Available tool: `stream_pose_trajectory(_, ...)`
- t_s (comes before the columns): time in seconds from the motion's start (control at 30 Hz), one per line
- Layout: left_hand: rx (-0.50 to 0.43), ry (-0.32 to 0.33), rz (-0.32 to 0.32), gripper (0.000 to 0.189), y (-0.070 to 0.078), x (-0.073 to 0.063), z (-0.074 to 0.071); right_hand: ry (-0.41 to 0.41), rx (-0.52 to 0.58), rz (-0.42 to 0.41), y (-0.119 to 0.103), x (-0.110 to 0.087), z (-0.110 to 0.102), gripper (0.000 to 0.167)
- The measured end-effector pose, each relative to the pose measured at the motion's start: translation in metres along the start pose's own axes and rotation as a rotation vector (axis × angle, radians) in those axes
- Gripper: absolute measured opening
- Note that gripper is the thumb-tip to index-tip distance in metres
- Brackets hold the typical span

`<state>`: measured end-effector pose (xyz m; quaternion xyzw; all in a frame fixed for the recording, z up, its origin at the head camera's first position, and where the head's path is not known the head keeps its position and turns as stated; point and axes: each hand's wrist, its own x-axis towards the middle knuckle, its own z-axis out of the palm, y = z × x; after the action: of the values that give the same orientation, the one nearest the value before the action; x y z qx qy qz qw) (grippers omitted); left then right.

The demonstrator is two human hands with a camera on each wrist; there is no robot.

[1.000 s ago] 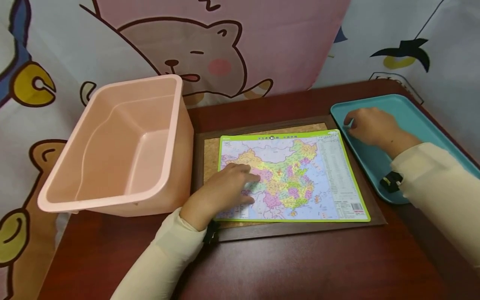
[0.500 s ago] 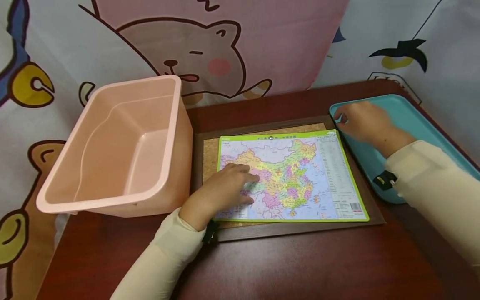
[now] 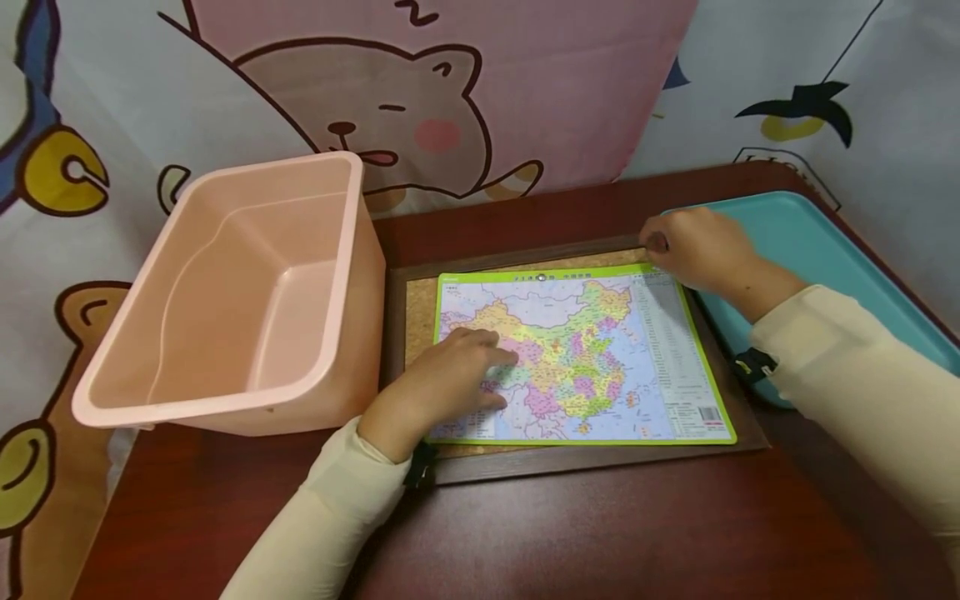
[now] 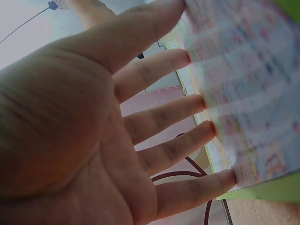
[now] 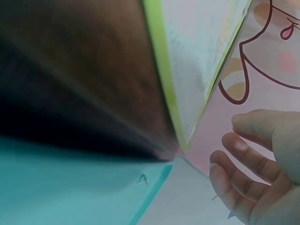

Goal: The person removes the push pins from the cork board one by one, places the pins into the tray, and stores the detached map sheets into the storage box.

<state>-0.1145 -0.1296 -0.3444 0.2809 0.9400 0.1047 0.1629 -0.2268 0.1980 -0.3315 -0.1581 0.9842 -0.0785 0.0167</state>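
A green-edged map [image 3: 570, 358] lies on a cork board [image 3: 422, 312] with a brown frame. My left hand [image 3: 450, 379] rests on its left part, fingers spread; the left wrist view shows the fingertips touching the map's surface. A small clear pushpin [image 3: 542, 277] sits on the map's top edge. At the map's top right corner is my right hand [image 3: 701, 250], thumb and fingers curled together. In the right wrist view a pale glint at the fingertips looks like a small clear thing [image 5: 241, 146] in the pinch, mostly hidden by the fingers.
A deep pink plastic tub [image 3: 337, 342] stands left of the board. A blue-green tray [image 3: 810, 250] lies to the right, under my right forearm. Both are on the dark red table [image 3: 570, 525], with a printed cartoon cloth [image 3: 585, 92] behind.
My right hand has moved left from over the tray to the map's top right corner, its fingers staying curled. The left hand and the map have not moved.
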Motion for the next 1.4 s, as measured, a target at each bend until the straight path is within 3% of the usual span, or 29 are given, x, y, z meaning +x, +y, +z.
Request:
stream_pose_trajectory(0.63,-0.007,0.007,0.007,0.055,0.0,0.0,0.002,0.027,0.023,-0.057,-0.026,-0.001,0.002,0.022)
stream_pose_trajectory(0.97,-0.011,-0.001,0.0,0.056,0.0,0.0,0.001,0.081,0.05,-0.09,-0.034,0.002,0.008,0.018)
stream_pose_trajectory(1.4,-0.009,-0.004,0.005,0.056,0.0,0.0,0.0,0.049,0.077,-0.101,-0.049,0.006,0.011,0.018)
